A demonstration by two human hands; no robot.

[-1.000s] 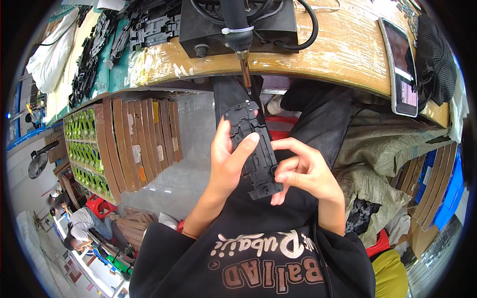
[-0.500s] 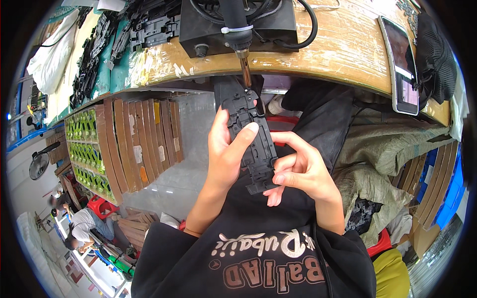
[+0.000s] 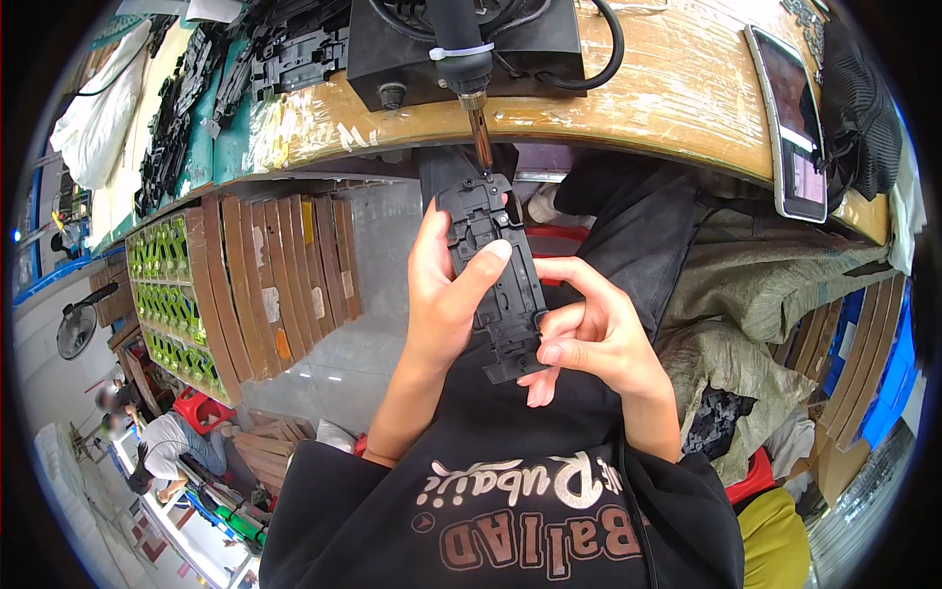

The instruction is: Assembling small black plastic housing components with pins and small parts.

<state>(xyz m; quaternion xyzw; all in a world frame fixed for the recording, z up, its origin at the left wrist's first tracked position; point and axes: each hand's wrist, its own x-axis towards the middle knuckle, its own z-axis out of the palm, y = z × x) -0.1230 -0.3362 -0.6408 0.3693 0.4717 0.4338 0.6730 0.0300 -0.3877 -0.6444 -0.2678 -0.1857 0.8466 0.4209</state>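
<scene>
Wooden bench (image 3: 677,98), top scuffed and glossy, curves across 12 o'clock; a tool (image 3: 477,123) with a smooth metal shaft points down from it. From where I stand: matte black plastic part (image 3: 517,290), oblong, notched, ribbed, held above the lap, upper end near the tool tip. Long axis about 11:30 to 5:30. Left hand (image 3: 444,299) clasps it from 9 o'clock, thumb across its face; right hand (image 3: 610,344) half-curled, fingertips at its 4 o'clock edge, grip uncertain.

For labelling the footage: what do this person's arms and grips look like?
The left grip and right grip are bare, with no glove, ring or watch showing. The forearms are uncovered below black sleeves, part of a black top with pale and brownish lettering.
</scene>
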